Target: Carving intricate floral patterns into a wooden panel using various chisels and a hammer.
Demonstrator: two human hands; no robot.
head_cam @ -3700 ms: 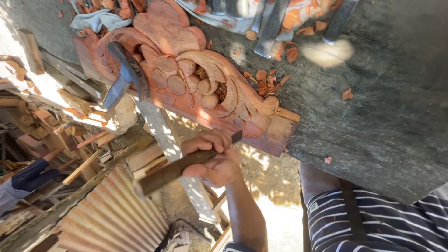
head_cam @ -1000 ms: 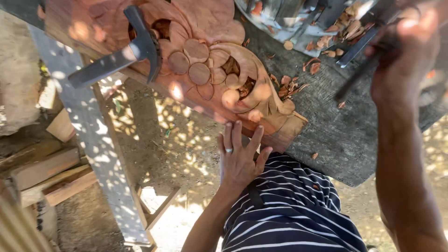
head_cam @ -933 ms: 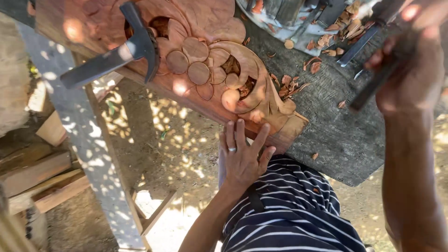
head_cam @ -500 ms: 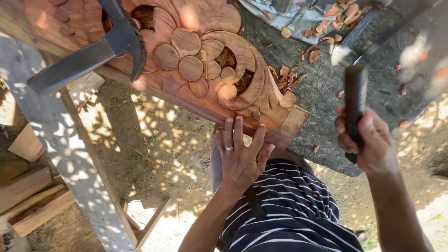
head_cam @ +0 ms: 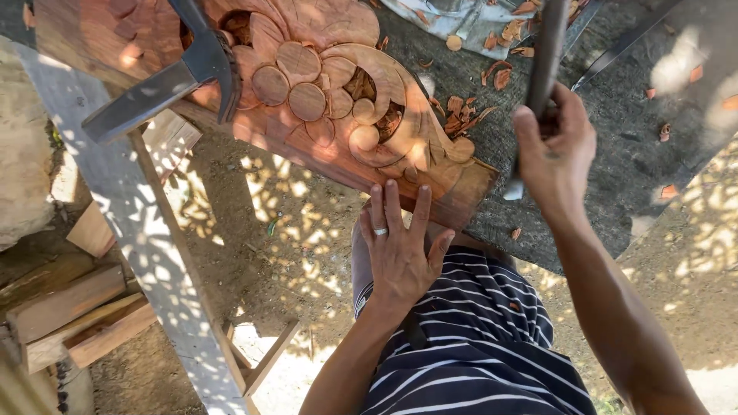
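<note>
A dark, rough workbench [head_cam: 615, 154] fills the far right of the scene, dappled with sunlight. On its left part lies a large reddish wood carving [head_cam: 323, 92], cut with round petals and curling scrolls; its near edge overhangs the bench toward the person. A pale wooden post [head_cam: 146, 253] slants from the far left down to the near middle, over dusty ground [head_cam: 254, 230]. Lengths of scrap timber [head_cam: 69, 315] are stacked at the near left. The person's striped shirt [head_cam: 469, 338] shows at the near middle.

A hammer [head_cam: 169, 77] with a dark handle rests with its head on the carving's left part. The right hand [head_cam: 557, 150] is closed around a dark chisel [head_cam: 542, 69], fingers wrapped about its shaft, held upright over the bench just right of the carving. The left hand [head_cam: 400, 246] holds nothing, its fingers spread with the tips against the carving's near edge; a ring sits on one finger. Reddish wood chips [head_cam: 461, 107] are scattered on the bench beside the carving.
</note>
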